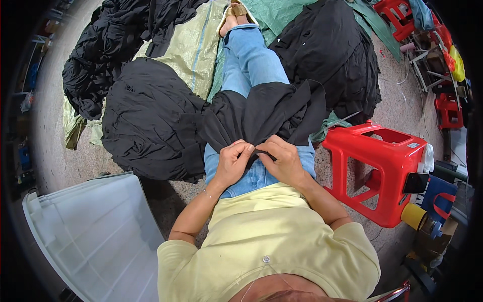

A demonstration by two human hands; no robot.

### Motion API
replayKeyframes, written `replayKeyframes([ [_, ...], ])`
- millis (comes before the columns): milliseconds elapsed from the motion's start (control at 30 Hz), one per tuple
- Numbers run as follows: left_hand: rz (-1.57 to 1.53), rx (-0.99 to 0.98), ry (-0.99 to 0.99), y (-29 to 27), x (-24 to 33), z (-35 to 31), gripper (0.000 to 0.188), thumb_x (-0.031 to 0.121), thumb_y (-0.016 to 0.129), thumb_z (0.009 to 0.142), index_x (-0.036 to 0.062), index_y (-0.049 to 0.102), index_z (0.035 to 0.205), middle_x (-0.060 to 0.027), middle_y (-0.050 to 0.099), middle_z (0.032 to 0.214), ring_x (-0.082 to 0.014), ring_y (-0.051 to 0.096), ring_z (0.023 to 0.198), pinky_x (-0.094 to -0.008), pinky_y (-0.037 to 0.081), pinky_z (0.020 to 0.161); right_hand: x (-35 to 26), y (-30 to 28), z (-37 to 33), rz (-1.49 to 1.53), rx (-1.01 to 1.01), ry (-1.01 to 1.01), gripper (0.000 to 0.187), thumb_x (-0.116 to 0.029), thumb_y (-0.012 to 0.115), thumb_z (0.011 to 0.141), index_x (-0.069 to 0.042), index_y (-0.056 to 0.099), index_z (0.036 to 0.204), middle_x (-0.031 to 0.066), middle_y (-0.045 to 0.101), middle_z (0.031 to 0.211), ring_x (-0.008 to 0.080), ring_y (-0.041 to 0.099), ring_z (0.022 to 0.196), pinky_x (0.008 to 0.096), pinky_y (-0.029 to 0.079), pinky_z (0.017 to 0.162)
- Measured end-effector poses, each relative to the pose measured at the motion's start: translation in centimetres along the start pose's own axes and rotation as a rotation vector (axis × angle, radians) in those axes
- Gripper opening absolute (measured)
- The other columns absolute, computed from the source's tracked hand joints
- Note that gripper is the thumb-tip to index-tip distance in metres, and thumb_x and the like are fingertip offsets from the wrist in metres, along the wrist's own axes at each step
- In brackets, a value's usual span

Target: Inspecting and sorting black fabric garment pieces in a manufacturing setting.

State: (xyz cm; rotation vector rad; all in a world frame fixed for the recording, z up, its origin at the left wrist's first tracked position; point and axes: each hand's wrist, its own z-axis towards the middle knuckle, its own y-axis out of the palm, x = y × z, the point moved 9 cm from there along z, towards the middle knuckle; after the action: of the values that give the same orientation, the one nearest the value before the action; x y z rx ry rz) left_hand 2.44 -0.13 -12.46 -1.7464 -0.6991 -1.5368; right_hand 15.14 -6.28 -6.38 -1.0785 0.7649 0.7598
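A black garment (271,110) lies across my lap over blue jeans, its near edge gathered up between my hands. My left hand (235,160) is closed in a pinch on that edge. Right beside it, my right hand (282,158) pinches the same edge with thumb and forefinger, the two sets of fingertips almost meeting. Whatever small detail sits between the fingertips is hidden. The cloth spreads away from me over my thighs in loose folds.
Heaps of black cloth lie to the left (151,116) and far right (334,55), partly on a woven sack (201,45). A red plastic stool (372,166) stands at my right, with a phone (415,183) at its side. A white plastic bin (95,236) is at my left.
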Motion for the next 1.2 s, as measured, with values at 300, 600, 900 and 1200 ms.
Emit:
replayKeyframes([
  [300, -0.306, -0.029, -0.264, -0.3, -2.0, -0.7, 0.017, 0.009, 0.068, 0.094, -0.0071, 0.069, 0.09, 0.0027, 0.064, 0.082, -0.003, 0.051, 0.075, -0.0216, 0.042, 0.064, -0.1, -0.1, -0.1, -0.045, -0.006, -0.021, 0.022, 0.007, 0.073, 0.072, 0.0, 0.069, 0.092, 0.0112, 0.063, 0.081, 0.0286, 0.065, 0.072, 0.0344, 0.052, 0.062],
  [600, -0.068, -0.085, -0.208, 0.0, -1.4, -0.5, 0.019, 0.012, 0.069, 0.094, -0.0066, 0.068, 0.09, -0.0023, 0.062, 0.073, -0.0067, 0.054, 0.072, -0.0251, 0.044, 0.062, -0.2, 0.3, -0.3, -0.055, -0.036, -0.04, 0.023, 0.007, 0.072, 0.071, -0.001, 0.069, 0.093, 0.0112, 0.063, 0.082, 0.0292, 0.066, 0.074, 0.0352, 0.053, 0.063],
  [900, 0.088, -0.078, -0.029, 0.0, 1.1, -0.6, 0.017, 0.005, 0.072, 0.085, -0.0062, 0.067, 0.097, -0.0125, 0.064, 0.081, -0.0197, 0.063, 0.072, -0.0304, 0.048, 0.066, 0.5, 0.3, -0.1, 0.019, -0.03, 0.003, 0.018, 0.006, 0.072, 0.074, -0.001, 0.067, 0.09, 0.0116, 0.061, 0.081, 0.0314, 0.065, 0.073, 0.0374, 0.052, 0.063],
  [1200, 0.088, 0.036, 0.099, -0.4, 2.5, -0.6, 0.009, -0.002, 0.065, 0.084, -0.0053, 0.065, 0.093, -0.0104, 0.06, 0.076, -0.0186, 0.058, 0.067, -0.0289, 0.045, 0.062, 4.5, 1.9, -0.5, 0.323, -0.12, 0.431, 0.009, 0.0, 0.069, 0.085, 0.003, 0.069, 0.094, 0.0041, 0.064, 0.08, 0.013, 0.061, 0.074, 0.0253, 0.048, 0.067],
])
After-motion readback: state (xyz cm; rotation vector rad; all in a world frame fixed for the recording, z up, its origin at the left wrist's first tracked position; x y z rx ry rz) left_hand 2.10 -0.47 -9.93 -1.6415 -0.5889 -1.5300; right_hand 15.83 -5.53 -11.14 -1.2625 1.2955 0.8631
